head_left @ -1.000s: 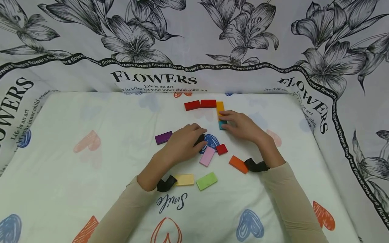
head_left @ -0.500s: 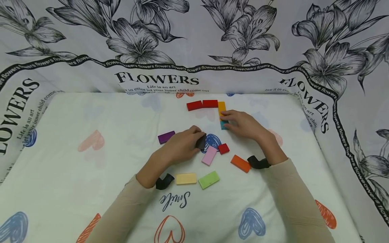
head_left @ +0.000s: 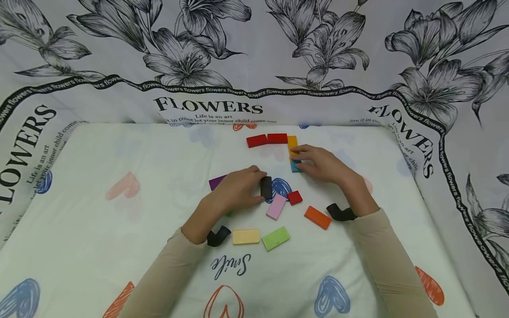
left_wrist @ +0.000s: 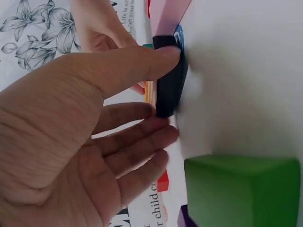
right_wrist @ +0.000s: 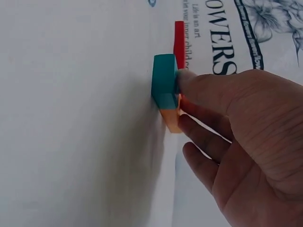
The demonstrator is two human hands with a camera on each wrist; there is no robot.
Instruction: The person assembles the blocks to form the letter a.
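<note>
Near the middle of the cloth my left hand [head_left: 240, 190] pinches a black block [head_left: 266, 188] at its two ends. In the left wrist view, the thumb presses one end of that block and the fingertips reach the other. My right hand [head_left: 324, 165] holds a teal block [head_left: 295, 167] with thumb and fingers. The teal block touches the end of an orange-yellow block [head_left: 292, 142], where my fingertips also rest. Two red blocks [head_left: 277, 138] continue the row leftward from the yellow one's far end. A pink block [head_left: 276, 207] and a small red block [head_left: 295, 198] lie beside the black block.
A purple block [head_left: 216, 181] and a green block [left_wrist: 218, 194] are partly hidden by my left hand in the head view. Nearer lie cream [head_left: 245, 236], lime [head_left: 276, 238] and orange [head_left: 317, 217] blocks. Flower-printed fabric [head_left: 207, 106] borders the far side.
The black block, mostly hidden before, now shows between my left thumb and fingers, turned more upright in view. My right hand stays at the teal block. The head view has shifted slightly.
</note>
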